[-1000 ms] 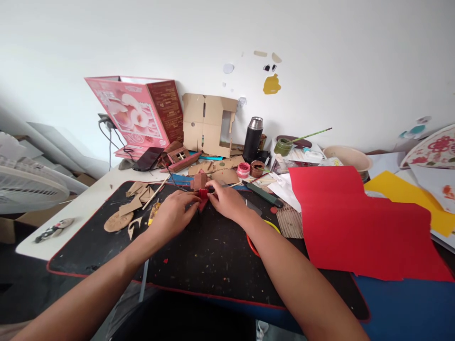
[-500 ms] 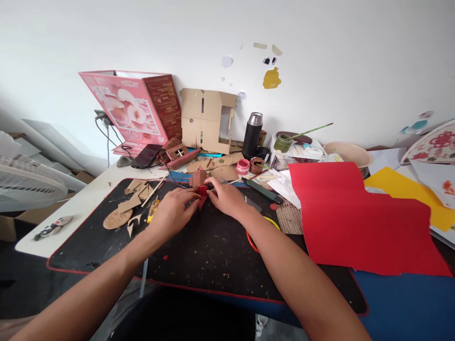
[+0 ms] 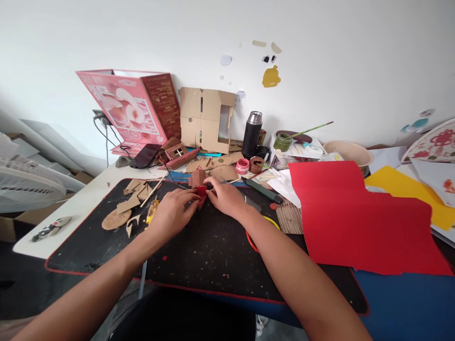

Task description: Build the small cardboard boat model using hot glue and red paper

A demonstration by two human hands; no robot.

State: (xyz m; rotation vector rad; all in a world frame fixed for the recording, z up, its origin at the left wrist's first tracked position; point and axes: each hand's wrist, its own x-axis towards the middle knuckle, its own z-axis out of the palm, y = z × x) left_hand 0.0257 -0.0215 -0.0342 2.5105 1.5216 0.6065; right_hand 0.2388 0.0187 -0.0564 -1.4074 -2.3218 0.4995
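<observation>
Change over the last second is slight: your view has shifted a little, while your left hand and right hand keep to one spot, meeting at the red piece between them. It sits over the far part of the mat, just in front of the small brown model. Your fingers curl in from either side, but the piece is too small and too covered to tell whether either hand pinches it or merely steadies it. Such stillness suggests fine fingertip work rather than carrying. The cutter lies untouched beyond your right wrist, and the red sheet rests well apart, farther right.
</observation>
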